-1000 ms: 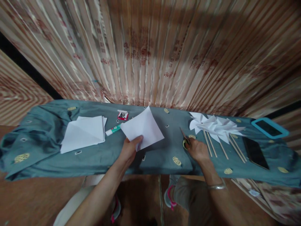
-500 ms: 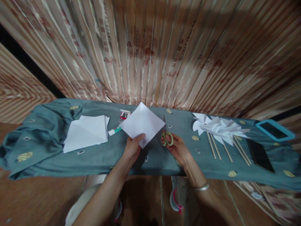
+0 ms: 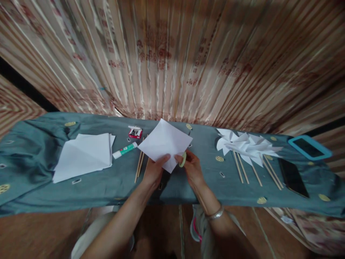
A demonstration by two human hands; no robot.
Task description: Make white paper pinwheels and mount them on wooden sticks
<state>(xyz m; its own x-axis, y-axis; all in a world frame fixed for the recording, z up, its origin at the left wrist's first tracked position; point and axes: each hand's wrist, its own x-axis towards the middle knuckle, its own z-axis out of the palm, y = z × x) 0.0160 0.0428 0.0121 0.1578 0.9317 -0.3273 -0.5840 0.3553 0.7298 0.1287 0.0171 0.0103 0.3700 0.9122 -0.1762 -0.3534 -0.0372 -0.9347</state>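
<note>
Sheet (image 3: pixel 165 142) is mid-table, held up over the green cloth (image 3: pixel 207 187), turned diamond-wise, one corner toward the curtain (image 3: pixel 172 72), one toward the wearer. Left hand (image 3: pixel 156 167) closed on its lower left edge: thumb flat on top, fingers underneath, mostly hidden. Right hand (image 3: pixel 192 167) half curled round the scissors (image 3: pixel 183 160), just off the sheet's lower right edge; only the yellow-green handle shows clearly. Can't tell how far the blades are open or whether they're on the paper. Right thumb tip is at the sheet edge; contact unclear. Bracelet (image 3: pixel 216 214) on right wrist. Loose sticks (image 3: pixel 139 163) lie just left of the sheet, partly covered by it and the left hand. Glue stick (image 3: pixel 125 150) beside them, slanted; red box (image 3: pixel 135 133) behind that, open, small dark bits inside. Paper stack (image 3: pixel 83 156) further left, edges uneven. Well right of the hands: white pinwheels (image 3: pixel 246 144) overlapping in a row, their sticks pointing at the wearer. Beyond them, black phone (image 3: pixel 293 177) flat on the cloth, blue-framed device (image 3: pixel 309 147) behind it.
</note>
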